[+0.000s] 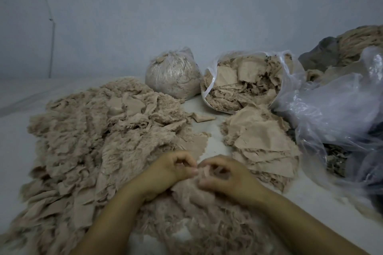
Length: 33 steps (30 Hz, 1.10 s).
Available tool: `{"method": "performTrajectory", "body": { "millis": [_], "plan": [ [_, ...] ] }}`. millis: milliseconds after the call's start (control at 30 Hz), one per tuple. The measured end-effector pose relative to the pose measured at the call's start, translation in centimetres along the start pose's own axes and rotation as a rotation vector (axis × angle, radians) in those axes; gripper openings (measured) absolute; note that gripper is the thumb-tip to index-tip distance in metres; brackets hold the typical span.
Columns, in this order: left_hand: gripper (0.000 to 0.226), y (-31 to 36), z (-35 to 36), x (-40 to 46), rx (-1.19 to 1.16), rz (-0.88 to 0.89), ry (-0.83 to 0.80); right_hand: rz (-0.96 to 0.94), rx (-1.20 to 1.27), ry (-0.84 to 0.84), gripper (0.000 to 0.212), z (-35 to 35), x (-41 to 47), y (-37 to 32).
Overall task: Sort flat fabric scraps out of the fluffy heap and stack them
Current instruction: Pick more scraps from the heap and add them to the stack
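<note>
A big fluffy heap point(93, 141) of beige fur scraps spreads over the left and front of the pale surface. To the right lies a stack of flat beige scraps point(263, 143). My left hand point(172, 168) and my right hand point(223, 174) meet at the front centre above a fluffy scrap point(199, 194). Both have curled fingers that pinch its upper edge between them. The fingertips are blurred.
A tied clear bag point(172, 76) of fluff stands at the back. Beside it an open bag point(244, 83) lies full of scraps. Large crumpled plastic bags point(335, 109) crowd the right side. One small flat scrap point(202, 117) lies alone between heap and stack.
</note>
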<state>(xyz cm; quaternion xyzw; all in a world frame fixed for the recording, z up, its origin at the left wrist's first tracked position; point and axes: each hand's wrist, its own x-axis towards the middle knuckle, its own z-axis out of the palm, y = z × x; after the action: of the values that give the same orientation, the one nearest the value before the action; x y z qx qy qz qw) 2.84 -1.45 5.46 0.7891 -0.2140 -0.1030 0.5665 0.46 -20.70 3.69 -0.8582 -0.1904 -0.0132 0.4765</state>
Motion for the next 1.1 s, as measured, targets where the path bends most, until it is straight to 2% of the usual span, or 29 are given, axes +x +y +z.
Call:
{"method": "performTrajectory", "body": {
  "millis": [67, 133, 200, 300, 367, 400, 500, 633, 667, 733, 800, 833, 933, 1000, 1067, 1100],
  "plan": [
    [0.016, -0.1, 0.1, 0.2, -0.163, 0.007, 0.111, -0.06, 0.095, -0.022, 0.015, 0.8, 0.1, 0.0],
    [0.012, -0.2, 0.0, 0.5, -0.271, -0.013, 0.212, -0.052, 0.23, 0.084, 0.016, 0.9, 0.3, 0.2],
    [0.004, -0.2, -0.1, 0.6, -0.382, -0.063, 0.221, -0.018, 0.395, 0.199, 0.017, 0.8, 0.3, 0.3],
    [0.043, -0.5, 0.2, 0.4, -0.434, -0.135, 0.076, 0.023, 0.543, 0.26, 0.018, 0.8, 0.2, 0.6],
    [0.064, -0.7, 0.6, 0.4, -0.308, -0.156, 0.071, 0.02, 0.462, 0.252, 0.017, 1.0, 0.0, 0.6],
    [0.067, -0.8, 0.8, 0.5, -0.258, -0.15, 0.108, 0.007, 0.415, 0.246, 0.021, 1.1, 0.0, 0.7],
    [0.039, -1.0, 0.9, 0.9, -0.338, -0.095, 0.257, 0.048, 0.421, 0.316, 0.04, 0.7, 0.1, 0.8],
    [0.017, -0.9, 0.3, 1.3, -0.586, -0.134, 0.469, 0.041, 0.481, 0.345, 0.033, 0.2, -0.2, 1.1],
    [0.018, -0.9, 0.2, 1.4, -0.639, -0.144, 0.505, 0.031, 0.482, 0.303, 0.035, -0.1, -0.4, 1.1],
    [0.022, -0.7, 0.1, 1.3, -0.695, -0.149, 0.516, 0.016, 0.448, 0.113, 0.038, -0.7, -0.9, 0.9],
    [0.021, -0.4, 0.5, 1.2, -0.645, -0.147, 0.437, -0.028, 0.36, -0.027, 0.032, -1.3, -1.1, 0.4],
    [0.019, -0.4, 0.7, 1.1, -0.58, -0.139, 0.394, -0.047, 0.336, -0.009, 0.028, -1.4, -1.0, 0.1],
    [0.013, -0.5, 1.4, 0.8, -0.385, -0.07, 0.243, 0.019, 0.341, 0.174, 0.049, -0.9, -0.4, 0.1],
    [0.014, -0.4, 2.2, 0.7, -0.313, -0.032, 0.169, 0.097, 0.414, 0.128, 0.035, 0.0, -0.3, 0.1],
    [0.014, -0.2, 2.6, 0.8, -0.215, 0.005, 0.26, 0.113, 0.421, 0.074, 0.019, 0.9, -0.3, 0.3],
    [0.011, -0.2, 2.7, 0.9, -0.2, 0.022, 0.336, 0.105, 0.409, 0.084, 0.021, 1.0, -0.2, 0.5]
  ]
}}
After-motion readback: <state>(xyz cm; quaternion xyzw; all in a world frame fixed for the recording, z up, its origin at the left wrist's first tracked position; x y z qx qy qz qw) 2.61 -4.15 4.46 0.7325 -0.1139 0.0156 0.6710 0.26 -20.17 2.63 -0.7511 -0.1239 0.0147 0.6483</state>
